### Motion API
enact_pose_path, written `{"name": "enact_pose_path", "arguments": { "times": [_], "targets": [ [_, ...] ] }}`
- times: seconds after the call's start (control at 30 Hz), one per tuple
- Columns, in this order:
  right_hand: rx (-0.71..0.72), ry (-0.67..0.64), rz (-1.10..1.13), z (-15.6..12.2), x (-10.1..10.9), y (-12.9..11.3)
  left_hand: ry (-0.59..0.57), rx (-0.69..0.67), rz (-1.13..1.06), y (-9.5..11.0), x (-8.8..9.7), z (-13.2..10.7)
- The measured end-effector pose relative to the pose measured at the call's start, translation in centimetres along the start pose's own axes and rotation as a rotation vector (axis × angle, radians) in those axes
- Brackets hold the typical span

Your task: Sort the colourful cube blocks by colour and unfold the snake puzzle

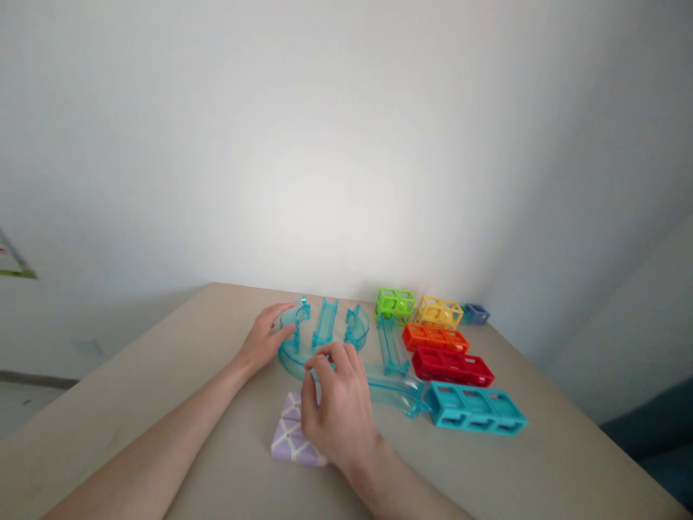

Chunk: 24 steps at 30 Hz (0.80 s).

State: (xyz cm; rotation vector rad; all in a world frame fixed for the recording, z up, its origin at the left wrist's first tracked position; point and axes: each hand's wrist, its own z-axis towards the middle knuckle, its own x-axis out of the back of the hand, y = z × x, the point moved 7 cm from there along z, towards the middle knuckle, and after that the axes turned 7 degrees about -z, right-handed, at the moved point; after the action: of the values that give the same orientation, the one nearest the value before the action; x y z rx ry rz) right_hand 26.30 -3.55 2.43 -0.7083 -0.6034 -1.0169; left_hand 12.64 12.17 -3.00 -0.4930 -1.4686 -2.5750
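My left hand (263, 341) rests on the table with its fingers curled around the far end of a clear blue curved track piece (295, 318). My right hand (336, 404) is closer to me, its fingers pinched on the middle of a long clear blue curved track (390, 390). The right hand partly covers a lilac block (291, 437) lying flat under it. Other clear blue track pieces, one straight (325, 323), one curved (357, 326) and one more straight (390, 344), lie just beyond my hands.
Open-frame blocks lie in a group to the right: green (395, 303), yellow (438, 311), orange (434, 337), red (452, 366), teal (475, 409), and a small purple one (475, 313). The beige table (162, 375) stands against a white wall; its right edge drops off beside the blocks.
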Motion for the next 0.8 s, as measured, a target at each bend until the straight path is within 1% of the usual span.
{"name": "enact_pose_path", "arguments": {
  "times": [0.03,0.1,0.2,0.23,0.3,0.37,0.43,0.53,0.67,0.8],
  "targets": [
    [-0.020,0.013,-0.027,0.3,0.2,0.7,-0.034,-0.004,0.004,-0.2,-0.4,-0.1],
    [-0.089,0.028,-0.112,1.0,0.7,2.5,-0.062,0.013,0.016,-0.6,-0.9,-0.2],
    [-0.275,0.013,-0.332,1.8,1.2,6.2,-0.068,0.085,0.034,-1.2,-1.0,-0.4],
    [-0.348,-0.012,-0.409,2.0,1.3,7.4,-0.081,0.101,0.042,-1.3,-1.2,-0.5],
    [-0.478,-0.105,-0.517,1.9,0.9,9.5,-0.099,0.116,0.065,-1.4,-1.4,-0.5],
    [-0.537,-0.196,-0.561,1.7,0.2,10.5,-0.080,0.132,0.091,-1.6,-1.4,-0.4],
    [-0.527,-0.224,-0.571,1.7,-0.2,10.4,-0.016,0.169,0.094,-2.1,-1.0,-0.1],
    [-0.458,-0.181,-0.560,1.7,-0.2,9.3,0.070,0.226,0.070,-2.8,-0.3,0.3],
    [-0.350,-0.126,-0.506,1.8,-0.3,7.9,0.123,0.302,-0.018,-3.4,0.4,0.6],
    [-0.324,-0.115,-0.463,1.7,-0.5,7.6,0.162,0.386,-0.092,-4.2,0.7,0.6]
  ]
}}
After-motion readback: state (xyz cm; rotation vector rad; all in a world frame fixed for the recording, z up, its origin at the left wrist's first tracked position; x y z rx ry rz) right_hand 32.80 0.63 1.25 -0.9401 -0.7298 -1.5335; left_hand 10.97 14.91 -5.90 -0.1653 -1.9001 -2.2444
